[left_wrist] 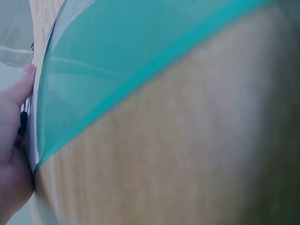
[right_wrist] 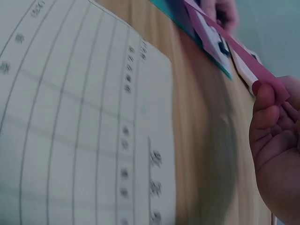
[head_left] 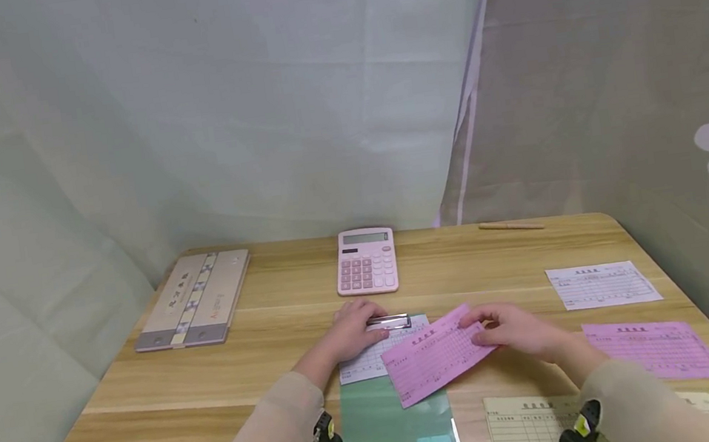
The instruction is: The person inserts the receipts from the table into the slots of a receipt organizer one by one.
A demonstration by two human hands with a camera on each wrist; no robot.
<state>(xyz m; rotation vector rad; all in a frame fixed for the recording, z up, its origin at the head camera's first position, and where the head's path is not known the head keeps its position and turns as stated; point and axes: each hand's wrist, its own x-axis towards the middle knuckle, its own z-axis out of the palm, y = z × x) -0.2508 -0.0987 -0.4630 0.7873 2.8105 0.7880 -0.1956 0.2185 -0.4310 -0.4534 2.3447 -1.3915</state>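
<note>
A green clipboard (head_left: 390,418) lies on the table with a white printed slip (head_left: 358,364) under its metal clip (head_left: 398,322). My left hand (head_left: 351,328) is at the top of the clipboard, thumb on the near side of the clip and fingers on the far side. Between finger and thumb, my right hand (head_left: 510,331) pinches the right end of a pink printed slip (head_left: 436,359). That slip hangs tilted over the clipboard and covers part of the white one. In the right wrist view the pinched pink slip (right_wrist: 262,75) shows edge-on.
Beyond the clipboard stands a pink calculator (head_left: 365,264). A boxed album or book (head_left: 193,298) lies at the left. To the right are a white slip (head_left: 601,285), another pink slip (head_left: 657,349), yellowish slips (head_left: 523,430) and a brown pen (head_left: 510,226). Curtains surround the table.
</note>
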